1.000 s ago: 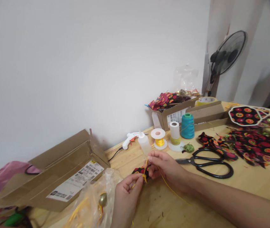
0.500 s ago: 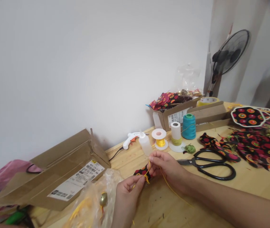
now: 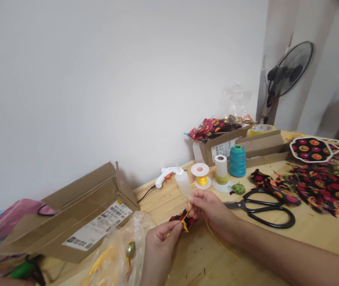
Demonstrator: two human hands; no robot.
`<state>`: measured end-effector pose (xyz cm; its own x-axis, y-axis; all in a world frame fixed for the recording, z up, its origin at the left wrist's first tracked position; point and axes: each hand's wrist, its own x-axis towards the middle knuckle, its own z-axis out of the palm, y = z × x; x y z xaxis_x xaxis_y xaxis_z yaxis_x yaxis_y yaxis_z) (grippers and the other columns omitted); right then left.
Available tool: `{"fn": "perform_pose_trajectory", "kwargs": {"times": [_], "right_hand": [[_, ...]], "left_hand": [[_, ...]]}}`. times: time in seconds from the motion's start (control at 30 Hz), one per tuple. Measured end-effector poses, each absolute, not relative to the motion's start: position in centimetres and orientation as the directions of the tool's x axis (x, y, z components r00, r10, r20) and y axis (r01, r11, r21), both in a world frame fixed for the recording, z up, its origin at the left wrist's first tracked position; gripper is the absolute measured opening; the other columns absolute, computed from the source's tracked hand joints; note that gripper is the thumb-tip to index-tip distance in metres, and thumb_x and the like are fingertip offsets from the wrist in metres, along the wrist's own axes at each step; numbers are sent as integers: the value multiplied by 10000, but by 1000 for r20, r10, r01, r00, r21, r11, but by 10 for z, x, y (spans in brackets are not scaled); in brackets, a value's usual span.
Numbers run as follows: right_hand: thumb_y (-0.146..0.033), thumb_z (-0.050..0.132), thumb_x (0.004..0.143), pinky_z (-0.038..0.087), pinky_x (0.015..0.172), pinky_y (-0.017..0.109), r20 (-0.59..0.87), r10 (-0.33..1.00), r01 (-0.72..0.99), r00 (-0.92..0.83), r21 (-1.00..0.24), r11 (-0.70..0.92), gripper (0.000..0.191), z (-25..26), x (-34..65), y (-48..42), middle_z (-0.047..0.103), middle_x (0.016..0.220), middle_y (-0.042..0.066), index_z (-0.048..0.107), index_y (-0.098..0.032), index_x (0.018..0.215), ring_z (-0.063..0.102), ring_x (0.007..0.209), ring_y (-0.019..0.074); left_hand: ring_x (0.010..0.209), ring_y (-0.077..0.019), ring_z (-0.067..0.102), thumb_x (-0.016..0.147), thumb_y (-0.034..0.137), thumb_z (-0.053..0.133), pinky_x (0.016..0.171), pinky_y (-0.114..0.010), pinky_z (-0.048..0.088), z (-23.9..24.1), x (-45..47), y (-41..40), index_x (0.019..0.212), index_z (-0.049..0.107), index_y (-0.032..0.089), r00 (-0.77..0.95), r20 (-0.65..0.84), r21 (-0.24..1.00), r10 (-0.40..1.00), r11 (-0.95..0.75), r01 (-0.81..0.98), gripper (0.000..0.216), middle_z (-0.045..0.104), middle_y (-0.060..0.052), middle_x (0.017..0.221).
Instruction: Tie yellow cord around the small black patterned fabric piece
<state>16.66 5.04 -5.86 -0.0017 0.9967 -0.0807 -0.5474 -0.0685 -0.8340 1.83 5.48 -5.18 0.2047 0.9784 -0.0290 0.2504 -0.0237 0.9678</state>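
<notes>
Low in the middle of the head view, my left hand [image 3: 163, 238] pinches a small piece of black and red patterned fabric [image 3: 177, 217], with yellow cord at its edge. My right hand [image 3: 206, 204] is closed in a pinch on the yellow cord [image 3: 188, 207], which runs up from the fabric in a short taut stretch. A loose tail of the cord hangs from the right fingers towards the table. Part of the fabric is hidden behind my fingers. Black-handled scissors [image 3: 272, 208] lie just right of my right hand.
Behind my hands stand a squeeze bottle [image 3: 183, 182], a yellow cord spool [image 3: 202, 180], a white spool [image 3: 221, 171] and a teal thread cone [image 3: 237, 161]. A glue gun [image 3: 166, 176] lies by the wall. An opened cardboard box [image 3: 76, 214] and plastic bag [image 3: 118, 254] sit left; patterned fabric pieces [image 3: 318, 186] lie right.
The view has shifted very slightly, so the things on the table sit a little lower. Both hands keep nearly the same pose, still pinching the fabric and the yellow cord.
</notes>
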Motion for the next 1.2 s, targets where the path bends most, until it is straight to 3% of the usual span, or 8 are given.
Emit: {"fn": "perform_pose_trajectory", "kwargs": {"times": [0.3,0.37,0.47,0.57,0.7,1.0,1.1,1.2], "right_hand": [[-262,541,688,409,499,195,-84,996,-443,-16,-893,-83,151,-58,173,52,571,542,-15,453,-152,631,528,485,79],[-255,547,675,408,474,203,-52,998,-330,19,-943,-43,129,-55,174,52,561,566,-17,469,-155,657,525,492,91],[-265,552,687,390,468,207,126,992,-51,14,-991,126,152,-53,175,49,581,713,4,545,-167,803,502,531,95],[-270,544,720,365,511,216,325,937,276,-128,-896,348,176,-53,175,46,594,773,12,613,-202,866,481,574,103],[-279,487,778,341,539,214,427,874,465,-233,-740,486,209,-56,177,45,565,608,5,659,-207,684,487,599,119],[-227,517,745,296,494,188,395,913,645,-103,-672,364,184,-57,175,44,535,582,-14,628,-172,609,454,549,90],[-237,512,736,294,492,192,348,936,619,-41,-727,297,200,-59,174,46,533,582,-10,628,-164,591,442,542,91],[-268,533,703,277,453,185,191,982,455,4,-875,169,196,-59,174,50,511,547,-18,603,-139,573,410,494,80]], "left_hand": [[608,-174,608,547,316,668,571,-209,460,-53,15,57,633,707,170,194,-10,967,981,-40,252,174,705,-39,654],[602,-174,610,534,330,676,566,-209,462,-55,13,58,640,706,165,195,-34,975,980,-11,223,198,705,-43,646],[564,-163,606,525,337,682,531,-200,461,-58,12,58,636,704,154,206,-71,983,976,33,182,215,701,-47,619],[548,-167,605,518,346,684,506,-209,465,-59,13,58,636,702,146,217,-90,986,972,57,154,233,699,-55,616],[602,-175,613,550,333,665,555,-214,471,-57,14,57,648,702,152,224,-33,981,974,-12,194,209,704,-58,658],[628,-188,607,620,309,610,560,-219,451,-58,13,55,720,706,174,245,27,926,969,-117,358,193,705,-39,664],[623,-190,601,624,318,605,556,-226,445,-61,11,55,721,706,162,231,34,924,972,-119,364,209,703,-43,663],[665,-200,606,621,333,607,601,-244,451,-64,10,57,733,701,152,219,20,942,975,-92,324,233,704,-51,689]]}}
